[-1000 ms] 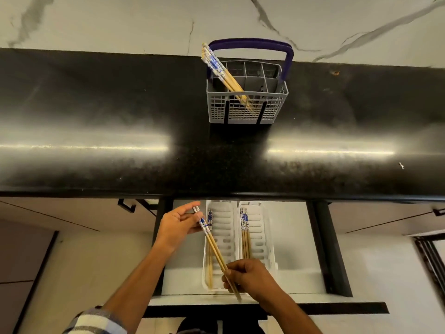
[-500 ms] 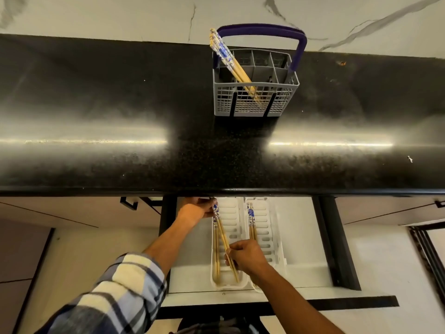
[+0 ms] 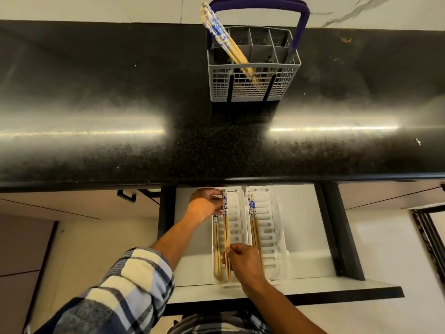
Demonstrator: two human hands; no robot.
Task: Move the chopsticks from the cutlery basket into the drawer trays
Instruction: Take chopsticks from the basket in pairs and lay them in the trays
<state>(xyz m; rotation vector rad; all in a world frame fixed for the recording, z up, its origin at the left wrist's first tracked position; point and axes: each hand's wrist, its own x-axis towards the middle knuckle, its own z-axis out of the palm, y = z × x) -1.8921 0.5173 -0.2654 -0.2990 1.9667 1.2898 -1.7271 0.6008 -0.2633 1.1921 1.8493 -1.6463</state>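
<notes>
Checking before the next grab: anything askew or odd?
Nothing damaged or spilled. The remaining chopsticks lean diagonally out of the cutlery basket at its left, and an orange speck sits on the counter.

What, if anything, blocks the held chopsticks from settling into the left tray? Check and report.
Nothing visible does. The held chopsticks lie lengthwise over the left tray, left hand at the patterned end, right hand at the tips. Another pair lies beside them, along the tray's left wall, not underneath.
</notes>
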